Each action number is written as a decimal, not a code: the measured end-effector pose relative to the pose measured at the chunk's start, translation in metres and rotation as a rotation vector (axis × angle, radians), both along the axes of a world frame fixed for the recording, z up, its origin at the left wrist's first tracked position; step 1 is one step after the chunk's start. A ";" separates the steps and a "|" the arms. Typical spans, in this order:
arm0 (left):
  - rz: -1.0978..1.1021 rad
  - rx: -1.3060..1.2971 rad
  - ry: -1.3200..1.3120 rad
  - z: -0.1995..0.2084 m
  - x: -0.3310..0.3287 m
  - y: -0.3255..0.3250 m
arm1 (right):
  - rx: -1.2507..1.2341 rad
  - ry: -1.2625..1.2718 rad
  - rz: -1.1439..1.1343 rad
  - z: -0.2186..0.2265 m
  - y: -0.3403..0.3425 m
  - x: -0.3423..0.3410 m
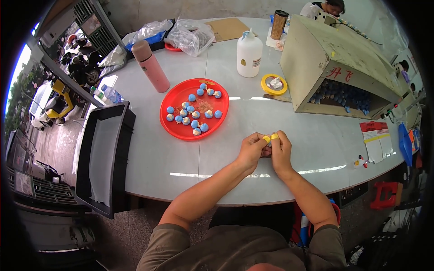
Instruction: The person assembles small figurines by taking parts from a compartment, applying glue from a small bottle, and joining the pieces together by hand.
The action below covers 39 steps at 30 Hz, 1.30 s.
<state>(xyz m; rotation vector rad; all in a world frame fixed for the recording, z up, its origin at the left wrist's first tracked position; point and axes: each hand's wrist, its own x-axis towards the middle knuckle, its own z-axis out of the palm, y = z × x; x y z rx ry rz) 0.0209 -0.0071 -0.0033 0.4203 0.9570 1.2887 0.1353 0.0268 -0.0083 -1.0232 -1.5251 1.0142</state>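
My left hand [251, 149] and my right hand [281, 150] meet over the table, thumbs side by side, each wrapped in yellow tape. Both are closed around a small bluish piece [270, 144], mostly hidden by the fingers; its exact kind does not show. To the left of my hands is a round red tray [174, 128]. Several small blue balls [186, 121] with cream-coloured patches lie scattered in it, along with some brownish crumbs near its middle.
A pink thermos [151, 67], a white plastic bottle [249, 56] and a yellow tape roll [274, 84] stand farther back. On the right, a beige metal box [312, 58] holds many blue pieces. A black bin [86, 149] sits at the left edge. Another person [316, 9] is behind the box.
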 end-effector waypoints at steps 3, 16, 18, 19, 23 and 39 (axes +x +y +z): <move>0.006 0.022 0.011 -0.003 -0.002 0.002 | 0.013 -0.008 -0.002 0.003 0.000 0.000; 0.182 0.241 0.289 0.000 -0.002 0.006 | -0.343 0.250 0.190 0.018 0.000 0.008; 0.140 0.243 0.273 0.001 -0.001 0.006 | -0.345 0.269 0.213 0.017 0.005 0.015; 0.102 0.236 0.254 0.000 -0.006 0.006 | -0.357 0.283 0.249 0.016 0.007 0.018; -0.057 0.261 0.339 -0.007 -0.024 0.012 | -0.363 0.233 0.301 0.019 0.015 0.028; -0.234 0.241 0.472 0.000 -0.035 0.017 | -0.338 -0.047 0.420 0.024 0.026 0.037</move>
